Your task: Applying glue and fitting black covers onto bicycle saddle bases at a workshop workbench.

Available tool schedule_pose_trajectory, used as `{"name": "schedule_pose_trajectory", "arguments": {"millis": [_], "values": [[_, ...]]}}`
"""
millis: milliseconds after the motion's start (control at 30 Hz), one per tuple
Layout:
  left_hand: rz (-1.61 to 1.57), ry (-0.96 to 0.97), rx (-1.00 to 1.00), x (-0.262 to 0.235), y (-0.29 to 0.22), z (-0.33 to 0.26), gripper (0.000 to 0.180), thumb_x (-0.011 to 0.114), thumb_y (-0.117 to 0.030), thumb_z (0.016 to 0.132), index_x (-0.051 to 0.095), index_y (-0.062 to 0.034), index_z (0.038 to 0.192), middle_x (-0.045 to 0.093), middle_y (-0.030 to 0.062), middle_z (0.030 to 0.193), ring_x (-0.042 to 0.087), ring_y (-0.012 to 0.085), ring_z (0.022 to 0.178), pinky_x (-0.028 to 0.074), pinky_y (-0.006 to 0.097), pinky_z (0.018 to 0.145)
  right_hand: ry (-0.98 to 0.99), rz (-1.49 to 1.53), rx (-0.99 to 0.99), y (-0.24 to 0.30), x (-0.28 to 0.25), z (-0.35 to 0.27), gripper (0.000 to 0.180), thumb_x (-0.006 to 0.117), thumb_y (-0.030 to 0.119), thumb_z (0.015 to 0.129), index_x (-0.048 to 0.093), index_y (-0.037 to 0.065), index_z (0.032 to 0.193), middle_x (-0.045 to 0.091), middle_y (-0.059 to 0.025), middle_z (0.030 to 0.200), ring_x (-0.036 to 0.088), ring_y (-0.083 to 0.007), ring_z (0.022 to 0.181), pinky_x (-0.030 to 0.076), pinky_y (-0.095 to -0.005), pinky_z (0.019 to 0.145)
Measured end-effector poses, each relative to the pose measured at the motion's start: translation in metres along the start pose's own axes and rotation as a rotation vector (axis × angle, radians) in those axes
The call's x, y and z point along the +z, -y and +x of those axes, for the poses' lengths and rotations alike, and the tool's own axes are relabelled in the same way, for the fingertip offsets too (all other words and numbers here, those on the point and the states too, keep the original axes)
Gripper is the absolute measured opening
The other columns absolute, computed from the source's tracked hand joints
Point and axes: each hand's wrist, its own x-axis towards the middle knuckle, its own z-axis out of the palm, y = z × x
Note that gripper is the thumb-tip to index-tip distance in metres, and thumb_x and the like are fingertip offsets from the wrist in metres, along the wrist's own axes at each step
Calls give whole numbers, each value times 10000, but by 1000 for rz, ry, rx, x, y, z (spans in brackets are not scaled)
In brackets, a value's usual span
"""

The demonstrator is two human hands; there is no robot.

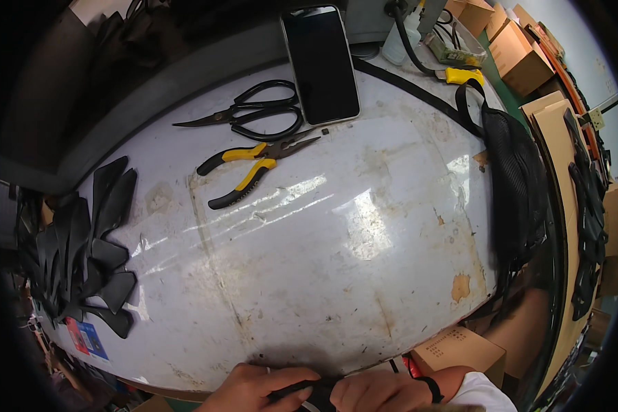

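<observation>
At the lower edge, just below the near rim of the white worktable (323, 275), my left hand (257, 390) and my right hand (378, 391) meet on a small black piece (317, 393). Both hands have fingers closed around it; most of the piece is hidden between them. A black band sits on my right wrist. Far across the table lie yellow-handled needle-nose pliers (250, 168), black scissors (254, 112) and a dark smartphone (321, 63) lying face up.
A pile of flat black cut pieces (93, 247) covers the table's left edge. Black mesh fabric with a strap (511, 172) hangs over the right edge. Cardboard boxes (460, 350) stand below and behind at right; a plastic bottle (399, 41) is at the back.
</observation>
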Motion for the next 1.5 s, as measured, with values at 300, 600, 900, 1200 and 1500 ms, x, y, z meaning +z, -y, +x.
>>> {"name": "schedule_pose_trajectory", "arguments": {"millis": [300, 600, 900, 1200, 1500], "values": [[29, 104, -57, -3, -1, 5, 224, 735, -97, 902, 721, -20, 1111, 714, 171, 817, 696, 348, 656, 555, 383, 614, 117, 24, 0, -3, -3, -4, 289, 648, 181, 1014, 598, -10, 802, 605, -130, 813, 608, -299, 669, 519, -449, 611], [66, 163, -327, -13, -3, -9, 236, 789, -178, 910, 765, -93, 1128, 761, 104, 879, 727, 230, 717, 559, 304, 684, 53, -218, 3, 15, -2, -36, 265, 673, 122, 971, 613, -35, 766, 602, -132, 744, 610, -297, 618, 524, -430, 576], [-206, -399, -193, -31, -31, -72, 347, 814, -174, 779, 728, 82, 996, 767, 172, 889, 731, 169, 779, 559, 278, 728, 324, -595, -136, 48, -23, 12, 389, 768, 328, 953, 676, 1, 763, 682, -106, 759, 692, -283, 676, 599, -433, 662], [69, -496, 93, -21, -39, -108, 240, 761, -104, 935, 646, 2, 1118, 723, 119, 851, 703, 190, 718, 537, 299, 664, -28, -687, 311, 40, 9, 29, 247, 816, 162, 893, 650, -20, 873, 659, -129, 777, 656, -249, 692, 563, -405, 701], [175, -480, 311, 18, -35, -83, 323, 762, -94, 870, 693, -34, 1180, 714, 188, 926, 696, 371, 759, 550, 418, 657, 863, -159, -284, 42, 89, 91, 245, 756, 133, 916, 626, -52, 823, 647, -156, 726, 672, -306, 623, 589, -417, 621]]}}
